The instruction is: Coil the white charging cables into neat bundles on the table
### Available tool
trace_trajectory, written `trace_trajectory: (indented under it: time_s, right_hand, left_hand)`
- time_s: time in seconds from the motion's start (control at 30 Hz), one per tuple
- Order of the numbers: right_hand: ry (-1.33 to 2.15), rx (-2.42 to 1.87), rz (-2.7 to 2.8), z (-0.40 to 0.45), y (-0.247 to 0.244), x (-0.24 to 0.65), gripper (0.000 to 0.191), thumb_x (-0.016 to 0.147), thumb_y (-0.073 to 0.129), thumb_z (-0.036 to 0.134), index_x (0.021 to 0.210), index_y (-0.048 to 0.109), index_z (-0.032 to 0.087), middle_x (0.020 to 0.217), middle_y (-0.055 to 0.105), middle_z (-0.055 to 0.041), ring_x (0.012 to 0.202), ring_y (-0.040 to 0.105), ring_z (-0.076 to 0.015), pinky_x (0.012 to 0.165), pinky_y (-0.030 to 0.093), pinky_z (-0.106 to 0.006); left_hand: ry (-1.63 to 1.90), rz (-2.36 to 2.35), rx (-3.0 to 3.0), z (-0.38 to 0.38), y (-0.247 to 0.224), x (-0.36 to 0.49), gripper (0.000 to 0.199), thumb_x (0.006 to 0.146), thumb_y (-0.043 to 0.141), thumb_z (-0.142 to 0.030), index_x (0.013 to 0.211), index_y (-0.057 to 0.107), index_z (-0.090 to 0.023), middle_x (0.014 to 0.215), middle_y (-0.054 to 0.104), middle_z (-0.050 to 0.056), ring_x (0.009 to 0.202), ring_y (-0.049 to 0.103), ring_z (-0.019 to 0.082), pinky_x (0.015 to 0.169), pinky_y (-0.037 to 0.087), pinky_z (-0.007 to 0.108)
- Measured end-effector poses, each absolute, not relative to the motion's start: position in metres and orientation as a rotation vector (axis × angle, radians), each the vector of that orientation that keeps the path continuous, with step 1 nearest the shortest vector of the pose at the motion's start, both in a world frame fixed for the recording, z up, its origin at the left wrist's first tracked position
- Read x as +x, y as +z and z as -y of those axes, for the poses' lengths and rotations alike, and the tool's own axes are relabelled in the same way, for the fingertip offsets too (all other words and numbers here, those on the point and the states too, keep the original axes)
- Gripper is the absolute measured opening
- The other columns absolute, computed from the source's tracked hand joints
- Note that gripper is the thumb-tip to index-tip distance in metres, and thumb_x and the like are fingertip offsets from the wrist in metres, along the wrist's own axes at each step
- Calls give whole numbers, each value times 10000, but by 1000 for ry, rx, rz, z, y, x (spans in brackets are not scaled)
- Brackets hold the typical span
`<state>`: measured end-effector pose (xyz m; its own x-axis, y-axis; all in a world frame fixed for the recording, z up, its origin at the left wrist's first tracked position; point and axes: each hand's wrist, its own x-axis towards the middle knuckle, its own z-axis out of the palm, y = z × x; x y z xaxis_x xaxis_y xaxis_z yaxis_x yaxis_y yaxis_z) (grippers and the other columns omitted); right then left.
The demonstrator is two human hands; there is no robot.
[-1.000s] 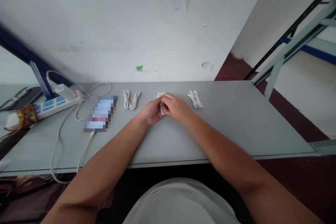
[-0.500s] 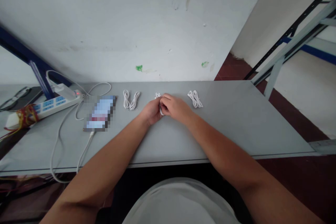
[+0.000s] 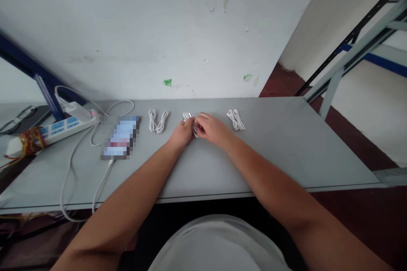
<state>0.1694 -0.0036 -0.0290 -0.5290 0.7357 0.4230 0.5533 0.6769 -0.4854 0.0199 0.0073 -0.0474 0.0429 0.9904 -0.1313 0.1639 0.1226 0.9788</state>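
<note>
My left hand point(image 3: 182, 133) and my right hand point(image 3: 212, 130) meet at the middle of the grey table point(image 3: 270, 152), with a small coil of white cable point(image 3: 188, 116) between them. Its loops stick out past my left fingers, and a strand point(image 3: 195, 132) runs down between both hands. Much of this coil is hidden by my fingers. Two bundled white cables lie to the left point(image 3: 158, 121) and right point(image 3: 235, 119) of my hands, untouched.
A pixelated phone point(image 3: 120, 137) lies left of my hands with a white cable running from its lower end. Further left stands a white power strip point(image 3: 63, 128) with a plugged-in charger and loose cables. A white wall rises behind the table; metal shelving stands at right.
My hands have drawn slightly apart, and the cable coil now shows further left, beyond my left fingers. The view has shifted very slightly.
</note>
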Motion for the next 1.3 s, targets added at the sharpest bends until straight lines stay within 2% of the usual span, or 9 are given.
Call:
trace_trajectory:
  time_s: [0.3,0.47,0.63,0.87,1.03,1.3]
  right_hand:
    - [431,-988,2196,5,-33,167,45,851,491,158,818,484,188,866,515,-21,742,476,-133,673,357,-247]
    - [466,-1051,2108,12,-33,165,19,868,505,200,857,493,189,872,544,-22,747,495,-133,665,371,-249]
    - [501,-1110,2045,16,-31,166,97,877,555,261,939,542,188,907,578,-29,791,528,-139,691,398,-256]
    - [386,-1309,2024,24,-25,158,90,902,549,251,877,613,192,919,603,-41,817,548,-155,698,380,-275]
    - [347,-1371,2039,26,-23,158,119,908,541,250,840,621,196,908,615,-35,807,549,-155,678,357,-275]
    - [415,-1357,2053,18,-26,166,90,887,568,228,818,613,192,875,639,-29,764,541,-150,653,333,-272]
  left_hand:
    - [992,-1542,1570,-4,-43,19,368,879,409,-427,602,464,-191,539,460,-28,554,437,125,547,317,264]
    - [1014,-1530,1523,-4,-44,22,345,884,392,-401,634,500,-189,558,501,-20,566,471,130,559,352,258]
    - [1027,-1452,1433,-7,-46,22,347,873,406,-421,656,533,-183,567,546,-4,547,507,136,545,387,258]
    - [1016,-1442,1418,-5,-43,24,347,859,449,-447,644,522,-184,537,538,-2,533,512,146,536,409,262]
    - [960,-1432,1458,-3,-42,25,355,874,408,-431,637,505,-184,535,515,-13,538,499,139,536,390,255]
    - [935,-1425,1609,-4,-49,22,384,893,384,-453,640,497,-186,584,503,-11,581,478,141,587,367,265]
